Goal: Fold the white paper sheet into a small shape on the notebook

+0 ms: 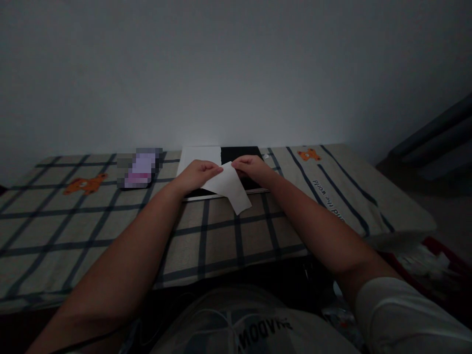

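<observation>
My left hand (201, 174) pinches the left side of a white piece of paper (230, 187) between thumb and fingers. At the paper's upper edge, my right hand (252, 168) grips it with thumb and forefinger. One strip of the paper hangs down toward me, past the near edge of what lies below. Beneath both hands is a flat black surface (241, 153), like a board or open book, with a white sheet (199, 154) on its left part. That sheet's right edge looks uneven. My hands hide much of the middle.
A checked cloth (221, 236) with orange bear prints covers the table, which stands against a grey wall (221, 73). A phone (142, 167), blurred out, lies to the left. A small white scrap (266, 156) sits right of the black surface. At lower right is a red container (438, 246).
</observation>
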`<control>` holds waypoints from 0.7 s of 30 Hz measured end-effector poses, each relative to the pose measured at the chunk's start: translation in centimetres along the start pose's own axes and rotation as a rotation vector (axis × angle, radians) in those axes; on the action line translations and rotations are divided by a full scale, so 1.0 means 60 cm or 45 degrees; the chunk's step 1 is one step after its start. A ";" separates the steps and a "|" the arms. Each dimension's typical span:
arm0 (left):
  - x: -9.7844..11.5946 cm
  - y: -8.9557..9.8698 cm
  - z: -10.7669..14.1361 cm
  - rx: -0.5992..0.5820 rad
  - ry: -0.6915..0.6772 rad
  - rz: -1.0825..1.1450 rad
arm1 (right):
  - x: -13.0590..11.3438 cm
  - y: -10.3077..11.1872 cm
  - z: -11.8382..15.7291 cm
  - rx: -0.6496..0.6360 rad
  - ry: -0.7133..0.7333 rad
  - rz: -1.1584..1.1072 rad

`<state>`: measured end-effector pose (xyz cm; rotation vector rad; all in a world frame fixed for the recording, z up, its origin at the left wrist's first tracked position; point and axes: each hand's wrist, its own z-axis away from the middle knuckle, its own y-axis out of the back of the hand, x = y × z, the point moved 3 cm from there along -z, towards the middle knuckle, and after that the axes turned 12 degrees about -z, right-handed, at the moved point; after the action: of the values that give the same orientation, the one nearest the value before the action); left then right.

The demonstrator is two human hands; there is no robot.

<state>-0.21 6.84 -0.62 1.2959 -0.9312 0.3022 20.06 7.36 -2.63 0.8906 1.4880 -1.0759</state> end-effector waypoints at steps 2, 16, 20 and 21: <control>0.003 0.000 0.001 -0.001 -0.018 -0.013 | -0.001 0.000 -0.001 0.022 0.039 0.036; 0.005 -0.005 -0.002 -0.004 -0.038 -0.074 | -0.011 -0.004 0.000 0.045 0.175 0.347; 0.001 -0.002 -0.005 0.042 -0.035 -0.019 | -0.005 -0.002 0.001 -0.055 0.082 0.323; 0.000 -0.001 -0.006 0.051 -0.039 -0.021 | -0.004 0.000 0.002 -0.070 0.055 0.332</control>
<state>-0.03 7.18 -0.67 1.3476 -0.9440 0.2905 20.13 7.27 -2.37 1.0425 1.3850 -0.8256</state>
